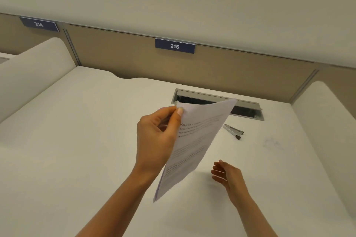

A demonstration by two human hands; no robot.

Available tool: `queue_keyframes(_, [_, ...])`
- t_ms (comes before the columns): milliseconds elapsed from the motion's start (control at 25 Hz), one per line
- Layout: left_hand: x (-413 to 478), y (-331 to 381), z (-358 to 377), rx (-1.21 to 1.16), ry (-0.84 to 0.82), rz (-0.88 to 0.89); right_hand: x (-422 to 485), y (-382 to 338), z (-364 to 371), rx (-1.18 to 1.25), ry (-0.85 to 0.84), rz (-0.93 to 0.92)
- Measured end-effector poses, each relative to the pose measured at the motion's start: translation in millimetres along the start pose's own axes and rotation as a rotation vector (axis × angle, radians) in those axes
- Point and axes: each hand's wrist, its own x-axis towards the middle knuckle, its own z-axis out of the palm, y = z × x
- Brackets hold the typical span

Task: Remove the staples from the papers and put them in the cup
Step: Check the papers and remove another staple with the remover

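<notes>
Presently, from the 9 o'clock side: a numbered plate, label 214, sits on the rear partition, with label 215 at 12 o'clock. The counter is pale and plain. The left hand is raised above it at centre and pinches the papers by their upper left corner between thumb and curled fingers. The sheets hang clear of the counter and tilted, their long axis running from about 1 o'clock at the top down to 7 o'clock at the bottom corner. No staple can be made out; if it is at the pinched corner, the thumb hides it. The right hand hovers at 5 o'clock of the sheets, just beside their lower right edge, fingers relaxed and spread, holding nothing and touching nothing. A slim metal tool, judged to be the staple remover, lies flat on the counter at 1 o'clock of the right hand and 3 o'clock of the left, partly behind the papers' right edge, its length running 10 to 4 o'clock. Behind it is the open cable slot. The right hand is free and the nearer one to the tool, so the pickup falls to it. The cup is not in view.
</notes>
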Motion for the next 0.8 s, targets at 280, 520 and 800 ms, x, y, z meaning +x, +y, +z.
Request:
queue_keyframes(280, [6.5,25.9,41.9,-0.222,-0.037,-0.109,-45.4,25.9,16.1,0.612,-0.315,0.302])
queue_keyframes(520, [4.4,20.0,45.9,-0.307,0.043,-0.177,-72.9,15.4,11.1,0.814,-0.359,0.117])
queue_keyframes(800, [-11.1,-20.2,29.0,-0.263,0.110,-0.266,-62.3,-9.4,-37.3,0.610,-0.127,-0.305])
